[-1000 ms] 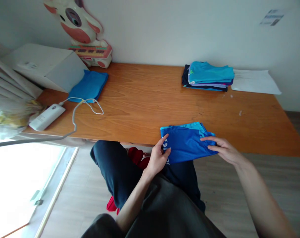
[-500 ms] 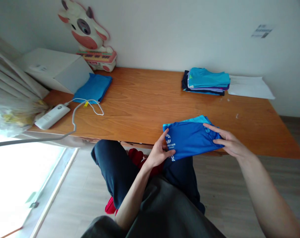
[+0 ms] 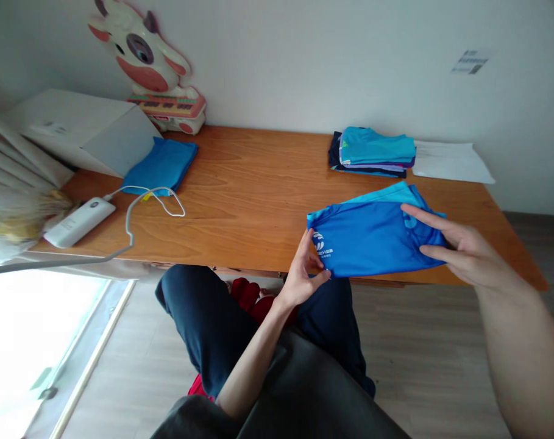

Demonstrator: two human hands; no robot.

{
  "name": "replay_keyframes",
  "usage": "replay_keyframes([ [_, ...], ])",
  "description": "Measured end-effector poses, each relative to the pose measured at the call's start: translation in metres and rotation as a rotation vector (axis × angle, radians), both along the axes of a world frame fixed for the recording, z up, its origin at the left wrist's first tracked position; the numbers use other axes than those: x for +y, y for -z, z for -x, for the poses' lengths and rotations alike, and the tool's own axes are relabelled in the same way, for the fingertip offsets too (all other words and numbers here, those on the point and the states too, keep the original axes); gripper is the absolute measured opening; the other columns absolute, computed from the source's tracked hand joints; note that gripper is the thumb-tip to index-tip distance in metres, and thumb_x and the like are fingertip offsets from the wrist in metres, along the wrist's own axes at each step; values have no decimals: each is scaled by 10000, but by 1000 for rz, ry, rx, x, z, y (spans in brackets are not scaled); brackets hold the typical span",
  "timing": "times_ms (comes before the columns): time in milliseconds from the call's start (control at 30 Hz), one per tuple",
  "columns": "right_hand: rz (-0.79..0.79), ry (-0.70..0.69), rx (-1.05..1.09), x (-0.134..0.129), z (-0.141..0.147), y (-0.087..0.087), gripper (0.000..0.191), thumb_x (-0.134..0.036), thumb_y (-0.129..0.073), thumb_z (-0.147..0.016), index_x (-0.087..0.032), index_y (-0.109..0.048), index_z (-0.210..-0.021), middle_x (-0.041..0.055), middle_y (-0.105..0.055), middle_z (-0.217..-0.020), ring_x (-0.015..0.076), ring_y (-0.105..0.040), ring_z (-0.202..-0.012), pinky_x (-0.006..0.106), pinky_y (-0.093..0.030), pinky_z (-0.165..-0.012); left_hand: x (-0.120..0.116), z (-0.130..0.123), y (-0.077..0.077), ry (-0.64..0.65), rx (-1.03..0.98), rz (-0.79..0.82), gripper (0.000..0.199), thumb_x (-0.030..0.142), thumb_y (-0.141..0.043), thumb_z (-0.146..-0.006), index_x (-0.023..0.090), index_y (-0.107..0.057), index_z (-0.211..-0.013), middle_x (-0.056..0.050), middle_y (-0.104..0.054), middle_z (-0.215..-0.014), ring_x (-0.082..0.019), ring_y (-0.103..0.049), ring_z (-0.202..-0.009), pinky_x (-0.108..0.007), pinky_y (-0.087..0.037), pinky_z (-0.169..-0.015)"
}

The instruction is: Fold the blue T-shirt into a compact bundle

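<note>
A folded blue garment [image 3: 368,238] with a lighter blue layer along its far side and white printing at its left end is held between my hands, over the table's front edge. My left hand [image 3: 306,271] grips its left end, thumb near the lower corner and fingers at the upper corner. At the right end, my right hand [image 3: 464,247] holds the garment with thumb and index finger on top; its other fingers are hidden beneath. Behind it, a stack of folded clothes [image 3: 377,149] lies against the wall, teal on top with dark and purple layers below.
On the wooden table [image 3: 249,189] at left are a folded blue cloth [image 3: 162,164], a white box [image 3: 116,134], a white power bank [image 3: 80,222] with a cable, and a plastic bag [image 3: 16,225]. A cow-shaped toy keyboard [image 3: 167,107] stands behind. White paper [image 3: 453,161] lies beside the stack.
Both hands have moved the folded blue garment to the right and farther over the table, lifting it slightly. The view has shifted a little. Both hands still hold it.
</note>
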State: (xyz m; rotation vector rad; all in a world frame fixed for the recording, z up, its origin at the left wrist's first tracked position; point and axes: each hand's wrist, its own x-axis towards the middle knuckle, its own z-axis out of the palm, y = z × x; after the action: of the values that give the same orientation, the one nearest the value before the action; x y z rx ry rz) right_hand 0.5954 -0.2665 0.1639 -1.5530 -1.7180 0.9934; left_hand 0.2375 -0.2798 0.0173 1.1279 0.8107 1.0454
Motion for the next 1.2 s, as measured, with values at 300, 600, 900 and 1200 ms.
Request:
replay_keyframes([
  [300,-54,-106,-67,-5,35,-51,787,-513,-867,-1003,-483,-579,-1735,-89,-574,-1772,455,-509,-1657,606,-397,-1414,-8,-5,-9,-36,-229,42,1387,515,-984,-901,408,-26,-1897,-198,-398,-1878,-387,-681,-1450,-469,-683,-1025],
  [600,-13,-154,-66,34,36,-45,808,-440,-893,-966,-381,-622,-1725,-34,-711,-1645,424,-692,-1444,538,-548,-1284,5,6,-6,-16,-286,92,1474,401,-1036,-806,441,-41,-1892,-167,-346,-1915,-367,-717,-1407,-334,-684,-871],
  [900,-6,-81,39,142,50,-64,752,-222,-836,-810,-325,-793,-1554,-6,-853,-1143,280,-800,-1028,411,-709,-935,41,-3,6,-248,-114,101,1114,217,-825,-872,407,-321,-1847,-128,-322,-1925,-401,-627,-1548,-267,-672,-748],
  [1200,-219,-14,15,331,39,-137,647,-122,-647,-894,-74,-768,-1528,52,-788,-1276,230,-752,-1163,403,-640,-1026,33,-11,26,-303,14,-65,595,338,-725,-1069,367,-603,-1651,-116,-248,-1948,-416,-650,-1506,-462,-734,-931],
])
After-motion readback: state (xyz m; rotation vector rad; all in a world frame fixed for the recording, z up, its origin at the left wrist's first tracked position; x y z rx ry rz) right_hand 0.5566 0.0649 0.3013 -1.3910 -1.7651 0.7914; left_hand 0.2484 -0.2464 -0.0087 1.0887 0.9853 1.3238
